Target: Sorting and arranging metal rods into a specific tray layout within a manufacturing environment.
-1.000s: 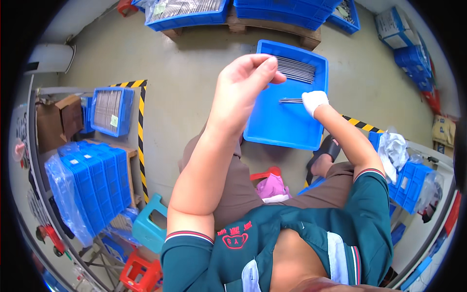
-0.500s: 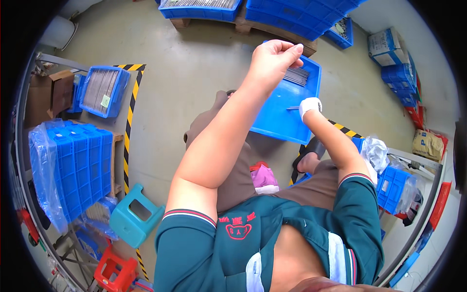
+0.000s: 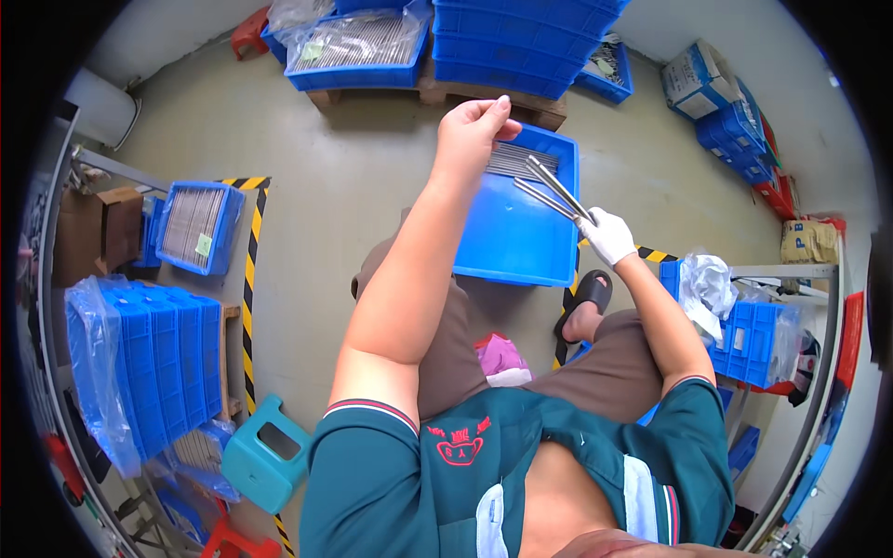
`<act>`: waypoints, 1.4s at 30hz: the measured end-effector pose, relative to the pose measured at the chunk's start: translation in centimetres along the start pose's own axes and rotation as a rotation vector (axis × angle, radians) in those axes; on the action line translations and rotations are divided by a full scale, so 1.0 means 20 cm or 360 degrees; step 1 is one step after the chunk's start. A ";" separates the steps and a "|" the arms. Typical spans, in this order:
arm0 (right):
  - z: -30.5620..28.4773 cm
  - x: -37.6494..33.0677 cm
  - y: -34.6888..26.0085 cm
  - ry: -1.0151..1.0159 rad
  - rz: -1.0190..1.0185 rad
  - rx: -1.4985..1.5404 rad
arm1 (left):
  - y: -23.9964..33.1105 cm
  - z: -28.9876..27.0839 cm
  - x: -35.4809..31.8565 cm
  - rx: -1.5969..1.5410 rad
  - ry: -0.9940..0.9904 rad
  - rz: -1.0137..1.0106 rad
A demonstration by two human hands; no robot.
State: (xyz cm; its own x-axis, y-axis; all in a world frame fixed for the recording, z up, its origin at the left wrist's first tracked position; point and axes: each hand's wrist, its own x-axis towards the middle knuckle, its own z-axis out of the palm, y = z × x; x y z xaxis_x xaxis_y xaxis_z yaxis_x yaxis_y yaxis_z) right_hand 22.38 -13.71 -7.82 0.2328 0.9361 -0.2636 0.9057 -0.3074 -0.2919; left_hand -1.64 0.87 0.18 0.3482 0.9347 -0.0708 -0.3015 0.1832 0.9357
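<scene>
A shallow blue tray [image 3: 516,242] rests in front of my knees, with a row of thin metal rods [image 3: 513,160] lying at its far end. My right hand [image 3: 608,235], in a white glove, holds a few long metal rods [image 3: 551,189] that slant up and left over the tray. My bare left hand [image 3: 473,128] is raised above the tray's far left corner. Its fingertips are pinched together and I see nothing between them. I am seated, with my legs under the tray's near edge.
Stacked blue crates [image 3: 521,37] and a rod-filled tray under plastic [image 3: 358,46] sit on a wooden pallet [image 3: 484,95] ahead. At the left are another blue tray of rods [image 3: 195,223], wrapped blue bins [image 3: 139,372], a teal stool [image 3: 265,456] and yellow-black floor tape [image 3: 249,279].
My right hand has lifted rods up off the tray, so they now slant above it. My left hand stays raised and pinched. The view has shifted slightly.
</scene>
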 end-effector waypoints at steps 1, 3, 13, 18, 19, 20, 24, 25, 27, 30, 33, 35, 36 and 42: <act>-0.06 -0.04 -0.02 0.0123 0.0008 0.0130 | 0.00 0.00 0.00 0.0001 0.0027 -0.0024; -0.19 -0.14 -0.05 0.0485 -0.0105 0.0374 | 0.00 0.02 -0.02 0.0009 0.0031 -0.0061; -0.35 -0.36 -0.03 0.0926 -0.0253 0.0907 | -0.06 0.13 -0.05 0.0089 -0.0557 -0.0253; -0.35 -0.36 -0.02 0.0940 -0.0298 0.0634 | -0.09 0.16 -0.08 0.0112 -0.0745 -0.0344; -0.36 -0.37 -0.02 0.0986 -0.0307 0.0534 | -0.08 0.17 -0.08 0.0071 -0.0754 -0.0339; -0.37 -0.37 -0.02 0.0994 -0.0292 0.0553 | -0.08 0.18 -0.09 0.0027 -0.0759 -0.0331; -0.40 -0.39 -0.04 0.1075 -0.0352 0.0412 | -0.11 0.15 -0.07 0.0022 -0.0775 -0.0362; -0.40 -0.39 -0.04 0.1148 -0.0402 0.0345 | -0.11 0.15 -0.07 0.0106 -0.0744 -0.0309; -0.40 -0.40 -0.04 0.1120 -0.0337 0.0372 | -0.11 0.16 -0.07 0.0198 -0.0725 -0.0263; -0.37 -0.38 -0.01 0.1028 -0.0240 0.0414 | -0.09 0.17 -0.08 0.0275 -0.0759 -0.0157; -0.36 -0.39 -0.02 0.0961 -0.0203 0.0422 | -0.06 0.16 -0.09 0.0212 -0.0837 -0.0141; -0.36 -0.40 -0.03 0.0958 -0.0200 0.0414 | -0.06 0.15 -0.09 0.0339 -0.0834 -0.0119; -0.37 -0.40 -0.04 0.1073 -0.0305 0.0398 | -0.06 0.14 -0.09 0.0348 -0.0840 -0.0122; -0.38 -0.40 -0.07 0.1275 -0.0483 0.0360 | -0.06 0.15 -0.09 0.0474 -0.0811 -0.0138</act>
State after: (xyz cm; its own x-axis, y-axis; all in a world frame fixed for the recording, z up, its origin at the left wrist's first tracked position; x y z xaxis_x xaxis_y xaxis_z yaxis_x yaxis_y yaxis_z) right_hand 21.89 -19.47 1.70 0.2488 0.7951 0.5532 0.8967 0.0268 -0.4418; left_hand 0.75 -1.97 0.14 0.7647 0.6428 -0.0457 -0.0163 0.0903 0.9958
